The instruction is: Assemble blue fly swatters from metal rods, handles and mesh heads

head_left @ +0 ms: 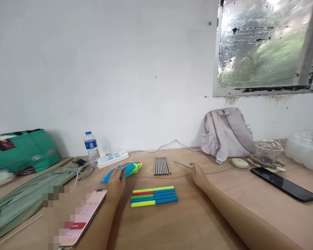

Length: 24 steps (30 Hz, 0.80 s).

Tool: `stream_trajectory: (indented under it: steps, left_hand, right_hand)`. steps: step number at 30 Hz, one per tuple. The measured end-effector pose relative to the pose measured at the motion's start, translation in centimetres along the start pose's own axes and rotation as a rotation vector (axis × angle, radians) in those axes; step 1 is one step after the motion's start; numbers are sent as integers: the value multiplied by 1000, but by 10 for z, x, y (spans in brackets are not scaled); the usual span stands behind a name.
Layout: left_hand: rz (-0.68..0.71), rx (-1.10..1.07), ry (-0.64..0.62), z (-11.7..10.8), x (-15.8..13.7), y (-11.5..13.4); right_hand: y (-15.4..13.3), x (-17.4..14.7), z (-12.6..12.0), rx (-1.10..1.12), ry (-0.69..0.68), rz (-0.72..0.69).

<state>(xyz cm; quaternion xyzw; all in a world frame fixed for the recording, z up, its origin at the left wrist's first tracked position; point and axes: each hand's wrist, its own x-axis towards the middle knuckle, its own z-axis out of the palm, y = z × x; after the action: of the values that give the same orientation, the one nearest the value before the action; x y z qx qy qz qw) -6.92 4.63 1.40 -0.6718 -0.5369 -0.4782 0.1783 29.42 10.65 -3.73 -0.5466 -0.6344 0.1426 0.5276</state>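
At the left of the middle, my left hand rests on a small pile of flat blue pieces, with its fingers curled on the topmost one. Yellow-green and red edges peek out from under the blue. My right hand pinches one end of a thin metal rod, which points left, nearly level just above or on the table. Between my hands lies a neat row of similar metal rods. Nearer to me are several two-coloured sticks, side by side, with blue right halves and yellow, red, green or blue left halves.
Left: a lit phone, a grey-green bag, a green bag, a water bottle and a power strip. Right: a pale backpack, a cream oval case, a black phone and a clear plastic cup.
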Motion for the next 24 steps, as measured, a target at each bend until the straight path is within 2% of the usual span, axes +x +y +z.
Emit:
stream_trajectory:
  steps: [4,7,12,16,19,24]
  left_hand:
    - [55,119,163,-12,4,30]
    - [107,276,185,-16,3,60]
    - [257,340,44,-19,-3,104]
    - [310,329,-21,-20,-6,122]
    - [301,304,-79,-18,-8,124]
    - [274,225,-171,-13,-11,122]
  right_hand:
    - [2,-14,-16,242,86,138]
    - [-4,-27,-21,430,77,208]
    - [-33,-38,-25,695,3,267]
    - [-60,-42,-32,1044,-78,374]
    - [-72,-46,-34,1099,-111,421]
    - [-79,-52,-31,1071,-150,436]
